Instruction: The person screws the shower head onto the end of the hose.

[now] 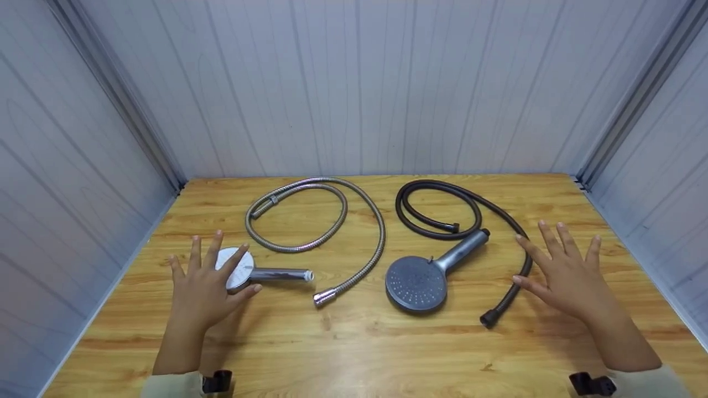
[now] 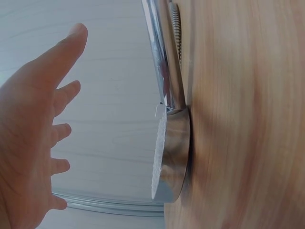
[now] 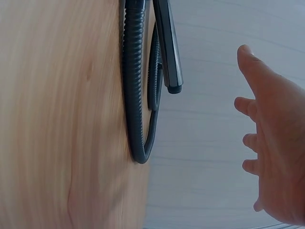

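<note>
My left hand (image 1: 200, 296) hovers with spread fingers over the chrome shower head (image 1: 282, 274), hiding part of its white face. In the left wrist view a gap shows between that hand (image 2: 28, 129) and the shower head (image 2: 175, 148), which lies face up. My right hand (image 1: 572, 284), fingers also spread, is above the table beside the black shower hose (image 1: 511, 296); its fingertips overlap the hose in the head view. Nothing is in either hand. Left of that hose lies a dark grey shower head (image 1: 416, 283), its handle pointing to the back right.
A silver shower hose (image 1: 381, 237) lies looped on the wooden table (image 1: 354, 354), its chrome end fitting (image 1: 324, 298) near the chrome handle. Pale panel walls (image 1: 354, 88) enclose the table at the back and both sides.
</note>
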{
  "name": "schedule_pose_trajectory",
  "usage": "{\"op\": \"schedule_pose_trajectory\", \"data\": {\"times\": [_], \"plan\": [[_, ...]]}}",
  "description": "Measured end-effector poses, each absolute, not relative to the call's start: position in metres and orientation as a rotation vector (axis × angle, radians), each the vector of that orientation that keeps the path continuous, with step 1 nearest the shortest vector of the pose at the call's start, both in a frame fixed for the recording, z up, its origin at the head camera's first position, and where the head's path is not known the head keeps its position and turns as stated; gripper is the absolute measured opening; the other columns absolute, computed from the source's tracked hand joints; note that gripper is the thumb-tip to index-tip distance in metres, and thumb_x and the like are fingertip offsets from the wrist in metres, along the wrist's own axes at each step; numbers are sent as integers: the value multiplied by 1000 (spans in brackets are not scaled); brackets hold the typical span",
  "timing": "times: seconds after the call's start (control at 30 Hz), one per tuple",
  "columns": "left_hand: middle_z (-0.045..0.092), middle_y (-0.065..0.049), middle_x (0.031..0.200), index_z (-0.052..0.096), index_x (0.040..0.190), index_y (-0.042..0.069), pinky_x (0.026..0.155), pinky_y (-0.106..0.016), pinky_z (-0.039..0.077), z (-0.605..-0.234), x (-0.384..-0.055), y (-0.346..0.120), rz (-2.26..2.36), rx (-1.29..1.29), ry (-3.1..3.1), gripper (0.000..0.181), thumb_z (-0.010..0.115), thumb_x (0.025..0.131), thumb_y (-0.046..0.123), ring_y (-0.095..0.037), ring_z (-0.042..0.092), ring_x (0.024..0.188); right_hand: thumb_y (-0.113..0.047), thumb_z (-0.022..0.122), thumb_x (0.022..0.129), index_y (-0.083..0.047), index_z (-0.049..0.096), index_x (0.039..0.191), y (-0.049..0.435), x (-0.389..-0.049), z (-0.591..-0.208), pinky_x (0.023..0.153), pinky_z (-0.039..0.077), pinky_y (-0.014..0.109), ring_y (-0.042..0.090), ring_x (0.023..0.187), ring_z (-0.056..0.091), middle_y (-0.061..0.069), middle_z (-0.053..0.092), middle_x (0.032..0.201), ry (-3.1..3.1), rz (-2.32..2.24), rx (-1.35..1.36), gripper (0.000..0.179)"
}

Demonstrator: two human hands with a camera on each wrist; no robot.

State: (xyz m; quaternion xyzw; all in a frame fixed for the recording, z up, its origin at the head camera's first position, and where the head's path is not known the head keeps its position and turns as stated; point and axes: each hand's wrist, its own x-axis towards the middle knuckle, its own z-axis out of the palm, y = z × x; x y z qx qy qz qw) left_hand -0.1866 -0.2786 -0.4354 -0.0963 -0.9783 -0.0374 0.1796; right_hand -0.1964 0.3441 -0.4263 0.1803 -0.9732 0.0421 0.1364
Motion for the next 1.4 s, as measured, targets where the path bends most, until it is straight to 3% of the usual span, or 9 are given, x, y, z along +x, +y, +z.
{"op": "schedule_pose_trajectory", "data": {"times": [0.3, 0.7, 0.93, 1.4], "plan": [[21, -17, 159, 44, 147, 32, 99, -78, 4, -435, -188, -276, -150, -289, -2773, 80, 60, 79, 71, -50, 8, 142, -56, 59, 90, -27, 27, 155, 337, -199, -424, 98, -22, 68, 43, 145, 0, 21, 10, 160, -2810, 128, 573, 78], [29, -24, 152, 48, 145, 28, 99, -78, 6, -436, -190, -273, -242, -299, -2781, 82, 67, 76, 68, -54, 12, 140, -57, 60, 89, -21, 34, 152, 332, -199, -422, 100, -12, 73, 44, 144, 9, 23, 16, 159, -2799, 131, 605, 77], [31, -23, 151, 51, 143, 24, 100, -77, 7, -438, -191, -273, -289, -339, -2758, 82, 73, 74, 63, -52, 17, 139, -57, 60, 89, -19, 36, 151, 328, -200, -421, 103, -11, 70, 44, 144, 10, 24, 17, 158, -2804, 141, 628, 77], [43, -21, 144, 58, 136, 15, 97, -76, 20, -438, -190, -272, -328, -373, -2782, 77, 80, 73, 52, -47, 33, 132, -58, 61, 88, -9, 45, 145, 319, -200, -417, 105, 12, 69, 48, 137, 25, 25, 26, 154, -2886, 237, 681, 77]]}}
